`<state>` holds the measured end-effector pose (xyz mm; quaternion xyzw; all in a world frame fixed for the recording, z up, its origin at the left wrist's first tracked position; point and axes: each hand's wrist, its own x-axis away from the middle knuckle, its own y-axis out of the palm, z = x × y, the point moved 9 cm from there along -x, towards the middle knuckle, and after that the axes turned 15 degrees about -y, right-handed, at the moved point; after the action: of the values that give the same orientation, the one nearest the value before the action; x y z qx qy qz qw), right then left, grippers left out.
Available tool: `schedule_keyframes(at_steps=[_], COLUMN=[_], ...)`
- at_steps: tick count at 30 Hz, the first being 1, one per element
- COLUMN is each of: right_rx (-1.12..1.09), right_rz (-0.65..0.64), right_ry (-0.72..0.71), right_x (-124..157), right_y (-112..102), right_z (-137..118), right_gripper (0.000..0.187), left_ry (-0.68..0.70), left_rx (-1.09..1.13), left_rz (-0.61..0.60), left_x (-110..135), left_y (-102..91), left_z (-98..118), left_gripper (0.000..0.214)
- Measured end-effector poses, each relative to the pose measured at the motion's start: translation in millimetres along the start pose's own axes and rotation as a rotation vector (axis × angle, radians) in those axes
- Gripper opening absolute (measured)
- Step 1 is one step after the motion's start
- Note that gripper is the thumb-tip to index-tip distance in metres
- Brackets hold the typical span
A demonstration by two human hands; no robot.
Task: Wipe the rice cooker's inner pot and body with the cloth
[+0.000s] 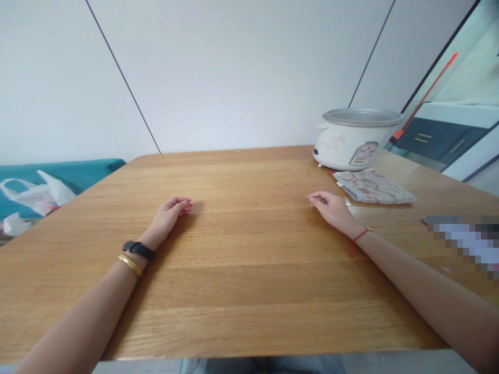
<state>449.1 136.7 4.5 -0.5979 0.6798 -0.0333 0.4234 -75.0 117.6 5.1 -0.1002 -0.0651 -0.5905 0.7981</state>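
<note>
My left hand [168,218] rests on its edge on the wooden table [249,244], left of the middle. Its fingers curl in loosely with the thumb over them, and nothing shows in them. A black band and a gold bangle circle that wrist. Across from it, my right hand [332,209] lies on the right side of the table, also loosely closed, with nothing visible in its fingers. A red string is tied round the right wrist. Just beyond the right hand lies a folded checked cloth [374,186], apart from the fingers.
A white rice cooker [346,143] without a lid stands at the back right, behind the cloth. A blurred-out flat object [468,241] lies at the right edge. Left of the table, a white plastic bag [41,195] sits on a teal seat [93,170]. A pale wall [234,72] closes the back.
</note>
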Motion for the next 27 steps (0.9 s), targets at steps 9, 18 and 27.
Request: schedule_keyframes(at_steps=[9,18,27], right_rx=[0.031,0.770,0.914], right_rz=[-0.015,0.064,0.249], right_ry=[-0.037,-0.391,0.020], right_x=[3,-82,-161], right_y=[4,-68,-202], right_z=[5,-9,86], right_gripper=[0.027,0.041,0.106], left_ry=[0.012,0.047,0.039], left_rx=[-0.019,-0.028,-0.069], left_rz=[0.014,0.066,0.131], left_x=[3,2,6], left_y=[-0.3,-2.2,-8.4], left_z=[1,1,0], left_gripper=[0.037,0.042,0.047])
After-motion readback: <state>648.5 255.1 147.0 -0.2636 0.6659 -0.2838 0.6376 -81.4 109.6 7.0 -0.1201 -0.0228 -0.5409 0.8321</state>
